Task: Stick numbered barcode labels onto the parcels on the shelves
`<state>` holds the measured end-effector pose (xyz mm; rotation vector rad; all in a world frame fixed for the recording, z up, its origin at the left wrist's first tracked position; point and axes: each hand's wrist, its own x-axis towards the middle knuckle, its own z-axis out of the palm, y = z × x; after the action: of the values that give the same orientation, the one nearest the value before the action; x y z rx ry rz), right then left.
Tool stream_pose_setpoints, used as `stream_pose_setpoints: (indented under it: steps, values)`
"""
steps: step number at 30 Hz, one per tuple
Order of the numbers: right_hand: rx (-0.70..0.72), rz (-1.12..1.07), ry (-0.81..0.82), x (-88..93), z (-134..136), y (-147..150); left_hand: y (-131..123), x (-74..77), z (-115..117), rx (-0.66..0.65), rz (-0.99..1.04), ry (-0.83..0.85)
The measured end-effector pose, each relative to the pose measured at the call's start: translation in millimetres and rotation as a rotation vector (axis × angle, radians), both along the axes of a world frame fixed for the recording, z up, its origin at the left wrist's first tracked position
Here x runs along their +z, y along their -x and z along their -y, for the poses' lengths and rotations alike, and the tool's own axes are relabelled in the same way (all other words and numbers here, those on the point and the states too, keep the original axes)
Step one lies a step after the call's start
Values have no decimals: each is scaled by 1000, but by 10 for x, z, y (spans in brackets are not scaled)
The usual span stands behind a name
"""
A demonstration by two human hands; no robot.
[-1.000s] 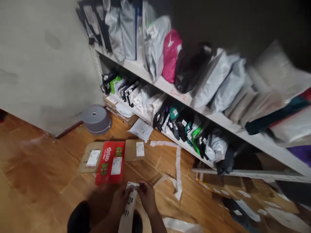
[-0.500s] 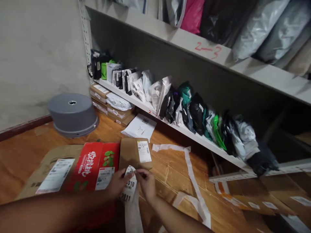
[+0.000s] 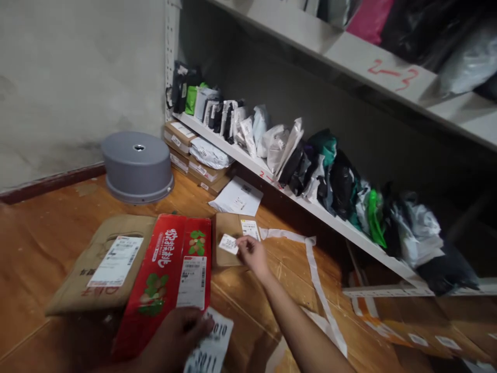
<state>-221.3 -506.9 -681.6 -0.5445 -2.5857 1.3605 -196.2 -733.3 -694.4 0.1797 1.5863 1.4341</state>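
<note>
My right hand (image 3: pixel 252 255) pinches a small white number sticker (image 3: pixel 229 243) over the top of a small brown carton (image 3: pixel 222 228), which also bears a printed shipping label (image 3: pixel 250 229). Whether the sticker touches the carton I cannot tell. Lower down, my left hand (image 3: pixel 182 331) is closed on a strip of number labels (image 3: pixel 213 336) reading 3010 and 3011. Left of the carton lies a red box (image 3: pixel 166 243) with a shipping label. Beside that is a flat brown parcel (image 3: pixel 89 248), labelled too.
A grey upturned tub (image 3: pixel 135 166) stands by the wall. Several bagged parcels line the white shelf (image 3: pixel 248 160) at the right, with stacked cartons (image 3: pixel 180 147) and a white packet (image 3: pixel 237 196) below. White backing tape (image 3: pixel 310 259) trails across the wooden floor.
One sticker has come off the strip, and my right hand has carried it up to the small carton. My left hand has dropped lower with the strip. The view has turned left.
</note>
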Motion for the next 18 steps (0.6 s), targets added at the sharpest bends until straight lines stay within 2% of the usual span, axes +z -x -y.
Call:
stream_pose_setpoints:
  steps: [2,5,9,11,13,15,16,17,18]
  values:
    - [45,85,-50,-16,-132,123,-125,-50,101,-20,82,-44]
    - [88,176,-162,-58,-170,201,-191,-114,238,61,144,-82]
    - [-75,295,-451,-109,-153,203,-108,-177,378,23,159,-99]
    - [20,307,-598,-89,-191,172,-63,-212,428,42,127,-72]
    - [129,182,-671,-34,-188,79,-44,-256,466,105,78,-42]
    - [99,-13,-637,17,-48,-101,-52,-303,491,162,54,-32]
    - [58,-111,-552,19,86,-220,-64,-325,499,177,55,-34]
    - [161,-132,-379,-3,257,-349,-79,-345,503,185,60,-39]
    - [320,-58,-190,-52,449,-478,-95,-361,505,188,68,-45]
